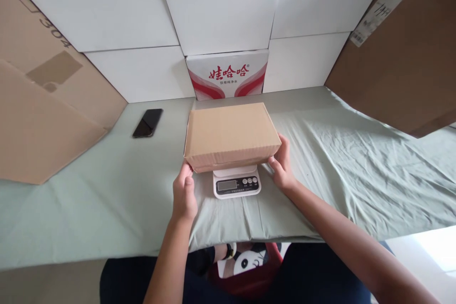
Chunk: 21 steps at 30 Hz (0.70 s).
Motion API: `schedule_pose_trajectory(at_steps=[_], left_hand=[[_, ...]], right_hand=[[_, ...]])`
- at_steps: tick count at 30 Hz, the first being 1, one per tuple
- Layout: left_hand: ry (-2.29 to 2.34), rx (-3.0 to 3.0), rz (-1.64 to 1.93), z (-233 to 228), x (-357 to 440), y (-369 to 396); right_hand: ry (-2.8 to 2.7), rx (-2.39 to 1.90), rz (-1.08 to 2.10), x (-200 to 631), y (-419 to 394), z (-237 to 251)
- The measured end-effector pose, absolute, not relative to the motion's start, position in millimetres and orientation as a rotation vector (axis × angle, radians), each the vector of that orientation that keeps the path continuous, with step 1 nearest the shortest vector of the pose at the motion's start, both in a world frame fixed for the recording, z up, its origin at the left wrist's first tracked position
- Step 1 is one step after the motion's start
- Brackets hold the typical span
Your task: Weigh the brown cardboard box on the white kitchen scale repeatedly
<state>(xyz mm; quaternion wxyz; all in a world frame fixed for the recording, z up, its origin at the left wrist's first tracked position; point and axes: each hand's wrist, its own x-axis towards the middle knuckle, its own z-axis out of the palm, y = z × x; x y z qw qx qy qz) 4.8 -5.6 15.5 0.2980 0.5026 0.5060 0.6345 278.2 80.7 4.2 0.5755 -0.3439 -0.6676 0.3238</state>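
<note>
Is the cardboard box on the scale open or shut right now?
Shut. The cardboard box shows an unbroken flat top with no raised flaps; it sits over the scale, with the left hand and right hand at its ends.

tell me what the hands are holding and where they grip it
Both hands hold the cardboard box above the small scale: the left hand at its near left corner, the right hand at its near right corner.

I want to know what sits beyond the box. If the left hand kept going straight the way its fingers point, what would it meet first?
The left hand already touches the cardboard box at its near left corner, so the box comes first. The phone lies off to the left of that line.
</note>
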Motion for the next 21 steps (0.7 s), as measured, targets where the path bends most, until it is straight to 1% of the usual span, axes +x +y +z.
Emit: schedule_pose_trajectory(at_steps=[12,21], left_hand=[[1.339,1.279,1.783,11.9,3.2,-8.5],[1.354,1.304,1.69,14.5,2.9,-8.0]], right_hand=[[-1.499,-0.841,0.735,277.7,84.9,6.3],[-1.649,-0.799,0.769,278.8,81.6,8.7]])
